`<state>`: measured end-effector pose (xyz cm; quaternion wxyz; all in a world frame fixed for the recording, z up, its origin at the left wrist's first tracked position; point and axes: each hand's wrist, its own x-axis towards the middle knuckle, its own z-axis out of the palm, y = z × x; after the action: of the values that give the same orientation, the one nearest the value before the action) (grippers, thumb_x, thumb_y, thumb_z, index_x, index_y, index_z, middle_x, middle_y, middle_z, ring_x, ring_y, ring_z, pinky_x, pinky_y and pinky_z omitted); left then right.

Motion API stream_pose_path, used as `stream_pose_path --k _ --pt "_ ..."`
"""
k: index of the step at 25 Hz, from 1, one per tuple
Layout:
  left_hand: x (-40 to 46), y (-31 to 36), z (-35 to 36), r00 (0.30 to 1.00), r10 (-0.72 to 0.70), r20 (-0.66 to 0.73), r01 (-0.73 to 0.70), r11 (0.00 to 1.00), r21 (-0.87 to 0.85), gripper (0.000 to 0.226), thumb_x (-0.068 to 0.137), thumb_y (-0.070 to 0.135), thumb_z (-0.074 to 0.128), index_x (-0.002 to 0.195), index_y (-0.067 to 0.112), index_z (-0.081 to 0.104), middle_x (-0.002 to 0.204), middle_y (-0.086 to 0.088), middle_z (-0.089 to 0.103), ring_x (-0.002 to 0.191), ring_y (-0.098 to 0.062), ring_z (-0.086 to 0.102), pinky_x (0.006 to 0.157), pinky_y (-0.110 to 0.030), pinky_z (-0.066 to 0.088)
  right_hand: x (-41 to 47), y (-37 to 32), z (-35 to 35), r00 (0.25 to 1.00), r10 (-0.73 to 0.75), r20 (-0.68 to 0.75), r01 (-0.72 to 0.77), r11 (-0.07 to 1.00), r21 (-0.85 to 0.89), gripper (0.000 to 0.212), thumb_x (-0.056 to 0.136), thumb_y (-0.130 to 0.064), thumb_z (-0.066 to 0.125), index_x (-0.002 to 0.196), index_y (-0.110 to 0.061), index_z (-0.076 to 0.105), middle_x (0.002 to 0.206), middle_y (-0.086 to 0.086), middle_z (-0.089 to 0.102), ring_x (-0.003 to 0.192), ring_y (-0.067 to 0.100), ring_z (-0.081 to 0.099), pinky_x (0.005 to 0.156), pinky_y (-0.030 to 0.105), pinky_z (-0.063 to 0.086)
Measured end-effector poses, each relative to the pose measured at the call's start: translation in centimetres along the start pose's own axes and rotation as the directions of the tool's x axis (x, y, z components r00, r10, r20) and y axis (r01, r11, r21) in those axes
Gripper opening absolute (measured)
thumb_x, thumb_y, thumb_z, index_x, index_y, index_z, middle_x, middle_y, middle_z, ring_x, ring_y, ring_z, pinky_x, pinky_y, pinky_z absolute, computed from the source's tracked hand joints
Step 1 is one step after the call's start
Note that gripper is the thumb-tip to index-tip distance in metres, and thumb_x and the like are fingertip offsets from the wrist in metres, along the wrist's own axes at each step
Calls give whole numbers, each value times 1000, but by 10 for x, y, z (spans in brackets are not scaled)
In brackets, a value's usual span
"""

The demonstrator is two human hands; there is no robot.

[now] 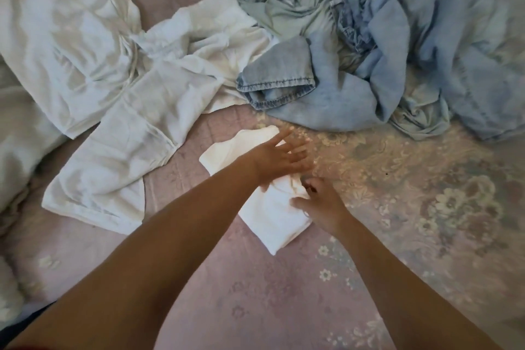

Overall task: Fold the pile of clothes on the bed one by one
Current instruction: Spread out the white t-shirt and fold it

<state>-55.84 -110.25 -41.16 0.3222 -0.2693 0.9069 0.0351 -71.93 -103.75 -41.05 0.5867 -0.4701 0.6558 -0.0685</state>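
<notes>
Far to the left of the fingers, rumpled white garments [119, 85] are lying spread and unfolded on the bed [284, 293], well apart from the work. In the middle, a small white cloth [270, 213] is being folded on the floral bedspread. The left hand [279, 155] is being laid across its upper part with fingers [295, 148] straight and spread, nothing gripped, so the cloth is being pressed flat rather than held. Just to the right and nearer the person, the right hand [321, 204] is being kept at the cloth's right edge; its fingers are curled, and a fold of fabric appears to be pinched there, though blur is keeping this from being certain. Beyond the fingers to the upper right, a heap of blue clothes [397, 37] with a denim cuff [278, 85] is waiting untouched.

The step looks like the smoothing and closing of a fold, early in the task. It is best done with the flat palm being swept outward from the crease so that air and wrinkles are being driven to the open edge, while the pinched edge is being drawn taut and aligned with the layer beneath. The corners should be matched before pressure is being released, since thin fabric is likely to slide.
</notes>
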Motion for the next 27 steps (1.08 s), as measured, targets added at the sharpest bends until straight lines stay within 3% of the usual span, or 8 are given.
stream_pose_path --k 4,7,9,12,16,20,23,27 --pt "-4 -12 -23 989 83 123 -89 995 41 89 72 46 77 144 26 29 142 -1 46 139 -25 28 118 -48 0 -19 -23 -4 987 -131 95 132 991 0 26 75 -9 67 95 -20 54 88 -9 60 76 5 55 57 12 41" --pt "-48 -32 -21 998 -11 -63 12 1000 15 63 80 33 71 134 17 43 127 -4 56 123 -24 48 116 -40 17 -27 -43 -12 970 -228 84 238 961 -139 24 77 -3 65 88 -20 51 80 -10 56 70 8 49 58 19 38" --pt "-90 -34 -9 966 -138 -219 130 990 -51 46 79 22 68 120 10 53 107 -7 64 99 -25 61 101 -36 39 -41 -62 -10 938 -317 137 344 890 -299 26 77 -4 64 92 -20 51 84 -8 57 73 12 50 59 17 37" --pt "-161 -6 11 910 -413 34 396 843 -365 42 93 27 52 130 12 40 120 -7 52 109 -25 54 83 -36 42 -72 -96 8 893 -373 252 449 773 -449 31 80 -9 63 105 -22 52 100 -5 61 86 20 57 70 29 43" --pt "-253 49 32 816 -565 126 534 651 -539 43 93 31 54 130 13 40 125 -6 48 114 -25 50 85 -37 42 -112 -123 57 809 -358 466 572 664 -482 29 87 -18 62 113 -28 57 108 -6 64 96 17 60 75 30 43" --pt "-366 119 78 689 -685 237 691 521 -501 43 95 21 51 134 12 35 129 -7 44 117 -26 46 91 -35 39 -168 -142 153 692 -289 661 665 613 -428 31 84 -15 64 101 -39 58 98 -18 64 89 5 59 73 20 43" --pt "-440 177 121 624 -719 306 760 469 -450 52 90 13 54 137 11 31 132 -9 41 119 -27 44 95 -35 38 -205 -136 235 608 -289 740 731 568 -378 33 82 -10 64 110 -26 60 103 -7 66 94 14 61 78 26 44" --pt "-550 229 191 495 -862 111 819 420 -392 61 57 14 83 108 13 50 94 -6 60 81 -24 60 65 -33 48 -251 -134 356 505 -342 793 836 423 -350 42 80 -5 63 119 -18 60 113 1 65 102 20 59 81 26 41"
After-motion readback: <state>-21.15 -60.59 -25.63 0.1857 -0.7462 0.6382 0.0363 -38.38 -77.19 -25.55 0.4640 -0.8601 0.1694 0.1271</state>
